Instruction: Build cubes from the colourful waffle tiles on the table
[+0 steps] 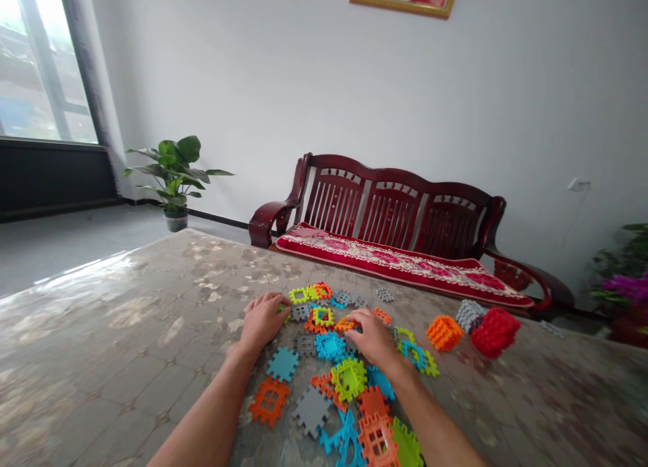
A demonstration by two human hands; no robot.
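Observation:
Interlocking plastic building tiles in orange, lime green, blue and grey lie in a loose pile on the table. My left hand [263, 320] rests at the pile's left edge, fingers spread and lying low, its fingertips by a lime-green tile [285, 312]. Between the thumb and fingers of my right hand [373, 337] is a small orange tile [345, 324], over the middle of the pile. Nearer to me are a lime-green tile [349, 379], a grey square tile [312, 411], and an orange window tile [270, 401]. My right forearm covers some pieces.
Orange [444, 333], grey [470, 316] and red [496, 332] blocks of tiles stand on the right. The patterned tabletop [126, 345] stretches far to the left. Behind it is a dark red wooden bench [395, 210]; a potted plant [176, 177] stands at the back left.

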